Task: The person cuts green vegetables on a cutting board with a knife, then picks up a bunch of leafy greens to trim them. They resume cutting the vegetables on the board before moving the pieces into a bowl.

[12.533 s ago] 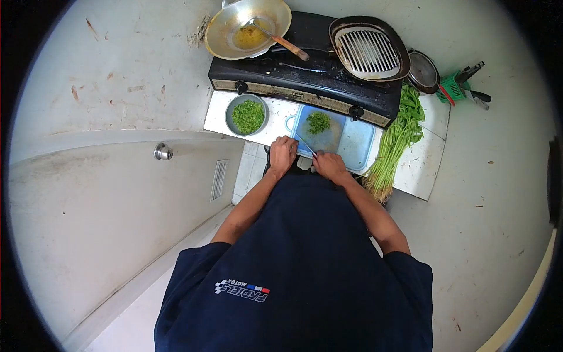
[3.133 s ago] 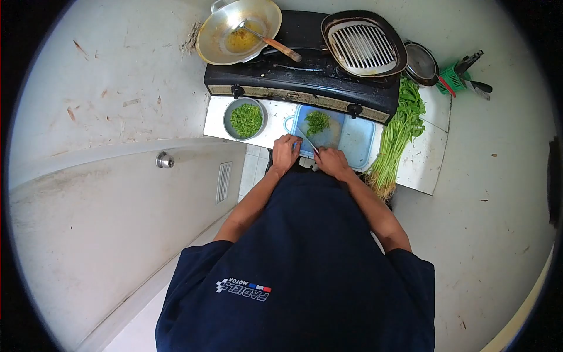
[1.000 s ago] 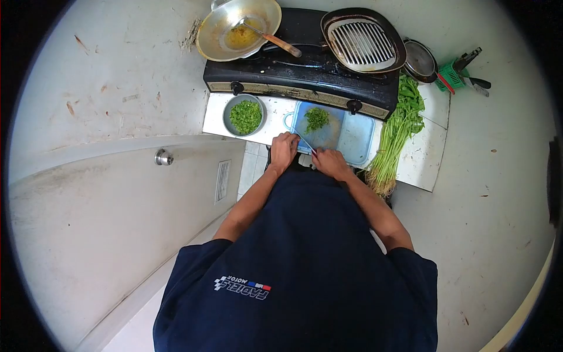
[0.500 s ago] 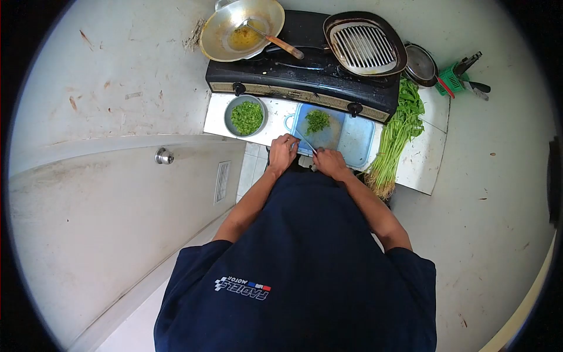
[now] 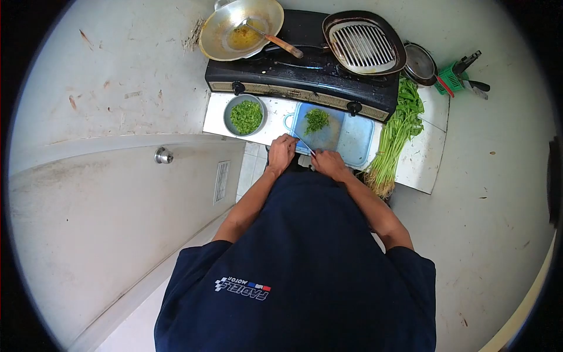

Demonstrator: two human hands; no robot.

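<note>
My right hand (image 5: 329, 163) is closed round the handle of a knife (image 5: 305, 144), whose thin blade slants up and left over the near side of a blue cutting board (image 5: 359, 141). At the board's near left corner is my left hand (image 5: 282, 154), its fingers curled together close to the blade tip. Whatever those fingers hold, if anything, is too small to make out. A small heap of chopped greens (image 5: 317, 120) lies on the board beyond the knife. Left of the board stands a grey bowl (image 5: 263, 120) holding more chopped greens (image 5: 246, 117).
Behind the board is a black stove (image 5: 293, 77) bearing a wok (image 5: 214, 35) with a wooden-handled ladle (image 5: 281, 44) and a grill pan (image 5: 363, 47). Long-stemmed leafy greens (image 5: 390, 141) lie to the right. Farther right are a lidded pan (image 5: 419, 63) and a green basket (image 5: 450, 79) of utensils.
The knife and my right hand have shifted very slightly left. My left hand and the heap of greens look almost the same.
</note>
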